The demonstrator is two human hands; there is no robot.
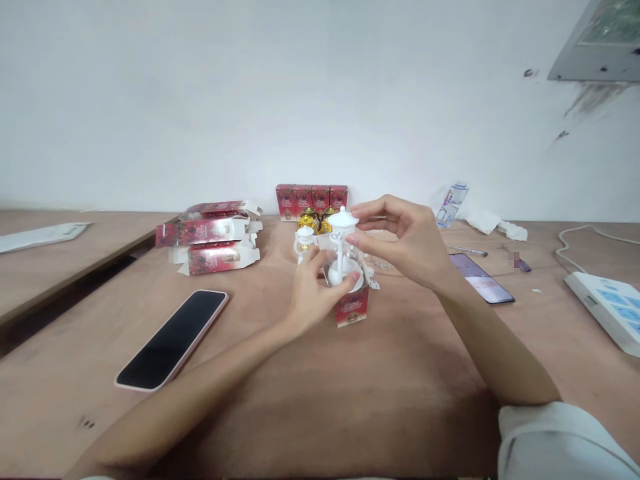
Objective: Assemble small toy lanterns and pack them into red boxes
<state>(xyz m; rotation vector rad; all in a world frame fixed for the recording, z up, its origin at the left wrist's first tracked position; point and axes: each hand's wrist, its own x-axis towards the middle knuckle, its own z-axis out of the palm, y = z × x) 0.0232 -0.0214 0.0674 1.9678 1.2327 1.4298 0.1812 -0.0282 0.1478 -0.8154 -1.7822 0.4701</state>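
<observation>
A small white pot-shaped ornament [343,223] with a knobbed lid and a clear body stands upright, its base within the open top of a red printed box [353,309]. My right hand [407,233] pinches the ornament near its lid, thumb in front and fingers behind. Lower down, my left hand [317,290] is closed around the box's upper part, with its thumb across the front by the ornament's white base. Part of the box's rim is hidden by that hand. Just behind, another white ornament [306,236] and several gold ones [309,219] stand close together.
Several red boxes [295,200] stand against the wall. Flattened red cartons [220,259] are stacked at left, beyond a phone [173,340]. To the right lie another phone [483,279], a pen [470,251], crumpled tissue [484,220], a clear bottle [453,204] and a white corded device [607,307].
</observation>
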